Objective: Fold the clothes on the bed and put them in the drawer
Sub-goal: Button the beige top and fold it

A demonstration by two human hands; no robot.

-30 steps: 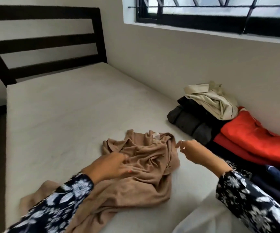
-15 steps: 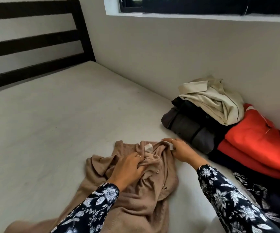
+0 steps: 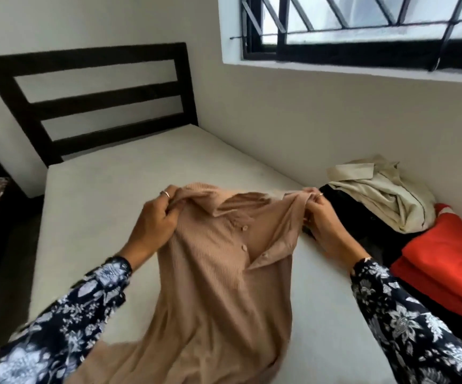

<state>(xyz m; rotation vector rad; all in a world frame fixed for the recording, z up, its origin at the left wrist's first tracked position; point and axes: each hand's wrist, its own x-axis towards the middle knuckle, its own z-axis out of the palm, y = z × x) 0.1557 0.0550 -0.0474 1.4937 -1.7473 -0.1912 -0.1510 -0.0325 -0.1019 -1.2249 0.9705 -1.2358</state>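
Both hands grip tan shirt (image 3: 218,261) (clothes pile (image 3: 385,195) right)

Your tan shirt (image 3: 218,273) runs off the bottom edge, so its hem is out of sight, and its lower left is smeared by blur. The black garment (image 3: 346,214) lies mostly buried under the cream garment (image 3: 385,192), and the red garment (image 3: 446,261) is cut by the right edge.

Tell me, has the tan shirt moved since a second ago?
Yes. The tan shirt, then crumpled on the mattress, is now lifted and spread by its shoulders between the left hand and right hand, collar raised toward the headboard.
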